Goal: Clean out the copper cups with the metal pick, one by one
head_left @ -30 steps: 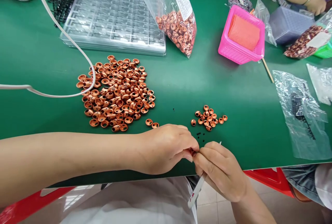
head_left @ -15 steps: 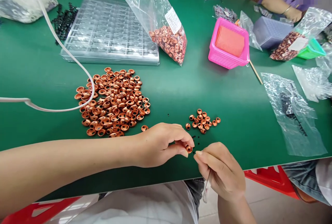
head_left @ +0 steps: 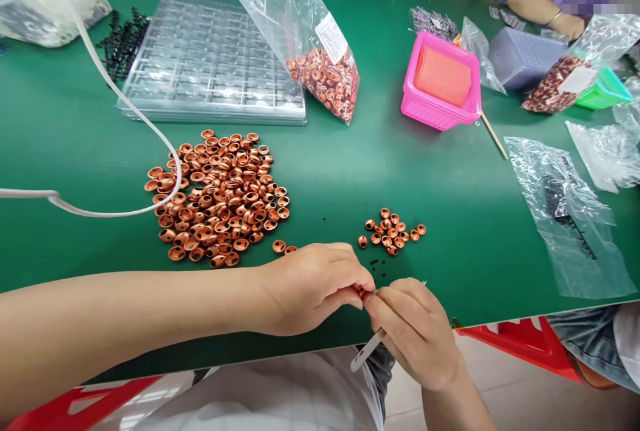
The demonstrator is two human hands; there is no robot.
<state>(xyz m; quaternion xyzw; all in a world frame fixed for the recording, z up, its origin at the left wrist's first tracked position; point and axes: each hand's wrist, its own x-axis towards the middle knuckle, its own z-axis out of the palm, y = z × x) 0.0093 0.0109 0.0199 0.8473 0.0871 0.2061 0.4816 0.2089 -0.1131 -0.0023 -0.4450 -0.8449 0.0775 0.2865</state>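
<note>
My left hand (head_left: 320, 288) pinches a small copper-coloured cup-shaped piece (head_left: 363, 292) with a hole in it, mostly hidden by the fingers. My right hand (head_left: 413, 331) is closed, its thumb and fingertips pressed against that piece. A slim tool with a flat whitish end (head_left: 367, 352) is held in the right palm; its kind does not show. Whether the right fingertips also pinch something tiny, I cannot tell. Several tiny black bits (head_left: 379, 266) lie just beyond the hands. Behind them is a small group of copper-coloured pieces (head_left: 393, 231); a large heap (head_left: 220, 198) lies left.
A white cable (head_left: 115, 213) loops over the heap's left side. Further back are clear plastic trays (head_left: 210, 58), a bag of copper pieces (head_left: 327, 78) and a pink basket (head_left: 440, 111). A flat clear bag (head_left: 575, 251) lies right. Another person's arm (head_left: 540, 4) rests at the far right.
My right hand has moved left and come up against the copper piece in my left hand. The tool in the right palm has swung, its whitish end now further left.
</note>
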